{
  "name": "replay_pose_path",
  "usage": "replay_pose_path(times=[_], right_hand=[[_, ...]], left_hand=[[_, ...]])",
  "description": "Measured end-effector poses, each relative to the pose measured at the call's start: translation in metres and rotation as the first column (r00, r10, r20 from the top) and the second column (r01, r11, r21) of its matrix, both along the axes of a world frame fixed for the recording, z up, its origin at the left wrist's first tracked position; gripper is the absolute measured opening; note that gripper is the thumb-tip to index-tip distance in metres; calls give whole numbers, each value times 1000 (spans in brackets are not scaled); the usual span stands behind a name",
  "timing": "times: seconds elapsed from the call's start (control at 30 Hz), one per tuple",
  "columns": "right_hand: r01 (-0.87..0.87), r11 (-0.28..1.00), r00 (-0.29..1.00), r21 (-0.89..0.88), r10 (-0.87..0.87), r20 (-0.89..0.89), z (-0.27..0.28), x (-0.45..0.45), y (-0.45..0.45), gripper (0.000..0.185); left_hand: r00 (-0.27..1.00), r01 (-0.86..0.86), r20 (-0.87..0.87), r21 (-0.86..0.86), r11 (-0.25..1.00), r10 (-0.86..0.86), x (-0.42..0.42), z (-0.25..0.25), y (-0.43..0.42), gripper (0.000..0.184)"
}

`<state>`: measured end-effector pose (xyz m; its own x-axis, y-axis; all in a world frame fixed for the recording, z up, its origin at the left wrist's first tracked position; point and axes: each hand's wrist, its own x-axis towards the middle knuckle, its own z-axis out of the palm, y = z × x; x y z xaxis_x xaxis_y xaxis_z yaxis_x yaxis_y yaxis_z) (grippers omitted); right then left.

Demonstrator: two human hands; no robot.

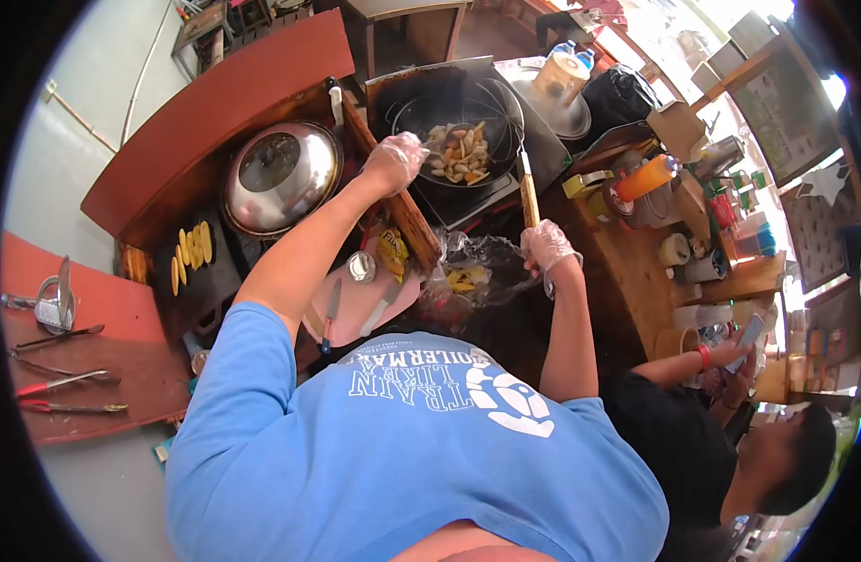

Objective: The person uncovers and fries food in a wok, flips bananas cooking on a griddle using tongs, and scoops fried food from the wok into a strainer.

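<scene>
"Red-brown curved panel [224,122] is rising left of the clear-gloved left hand [396,164]. Is it pinching anything?"
"I can't tell. Clear-gloved right hand [549,246] is clasping the round black wok [410,114]'s wooden handle [529,195] (browned food chunks [459,157] are lying ahead of that grip)."

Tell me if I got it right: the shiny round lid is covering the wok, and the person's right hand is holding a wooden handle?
Not quite: the shiny round lid isn't covering the wok. The head view shows it off to the left, with the food in the wok uncovered. The person's right hand is holding a wooden handle, as you said.
</scene>
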<state>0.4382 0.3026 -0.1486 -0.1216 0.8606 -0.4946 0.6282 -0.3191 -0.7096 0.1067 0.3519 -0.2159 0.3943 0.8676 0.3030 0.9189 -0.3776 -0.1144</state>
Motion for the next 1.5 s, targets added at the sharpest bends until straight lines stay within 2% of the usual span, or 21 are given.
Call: replay_pose_path(times=[0.1,0.13,0.27,0.37,0.53,0.6,0.7,0.73,0.9,0.97,1.0,1.03,1.07,1.1,1.17,1.23,1.27,1.3,1.37,1.4,1.5], right_hand=[[-8,1000,999,-14,8,37,-1,-3,3,20],[7,1000,999,-2,-7,32,0,-5,3,20],[26,1000,999,13,-26,23,-2,-10,0,20],[28,1000,999,15,-28,24,-1,-13,-2,19],[65,998,998,5,-65,3,-11,-11,-10,18],[62,998,998,14,-62,-6,-17,-10,-11,19],[69,997,998,37,-69,1,-13,-13,-15,20],[82,996,996,44,-83,16,-10,-16,-16,21],[110,991,987,70,-117,109,-7,-28,-8,23],[68,997,983,29,-72,171,-10,-34,-1,24],[38,999,962,7,-38,270,2,-42,-2,25],[51,999,962,9,-52,267,-5,-43,4,25],[-45,996,935,74,15,355,-17,-42,11,26],[-69,995,923,76,35,383,-22,-42,14,27],[-117,990,896,77,72,437,-31,-42,21,30],[-253,963,835,87,173,523,-43,-41,25,27],[-282,955,819,96,188,542,-44,-42,23,25],[-317,943,801,97,211,561,-44,-44,22,23],[-372,925,765,78,257,590,-42,-46,20,20],[-400,915,747,58,289,599,-41,-46,20,19],[-454,889,723,50,335,604,-35,-51,9,20]], left_hand=[[999,16,48,-22,1000,-15,12,8,-8,24],[988,2,-156,-115,993,-20,17,16,-13,25],[980,91,-167,-103,990,-108,33,61,-51,23],[977,108,-160,-205,973,-142,41,64,-63,17],[980,105,-139,-254,961,-144,39,45,-69,13],[998,-6,-60,-199,980,-6,31,29,-58,13],[995,-38,-94,-116,993,28,15,31,-51,13],[997,-72,1,-94,993,72,10,33,-50,14],[994,-101,-60,-143,985,94,1,39,-4,17],[967,-234,73,-136,963,245,6,27,20,18],[992,-125,21,-48,991,126,1,14,31,18],[993,-112,18,-45,993,113,0,3,44,18],[991,-125,20,-148,981,130,5,10,44,18],[989,-139,21,-255,957,149,10,15,41,18],[989,-146,-9,-281,949,150,11,27,24,18],[981,-68,-195,-359,931,-4,5,45,5,23],[983,-59,-181,-362,930,-8,-3,27,14,28],[969,-1,-233,-333,943,-81,-8,44,1,27],[975,-52,-223,-237,970,-2,-16,76,-21,22],[984,-2,-176,-147,989,-24,-28,75,-22,18],[990,-21,-138,-164,986,-2,-44,100,-46,14]])
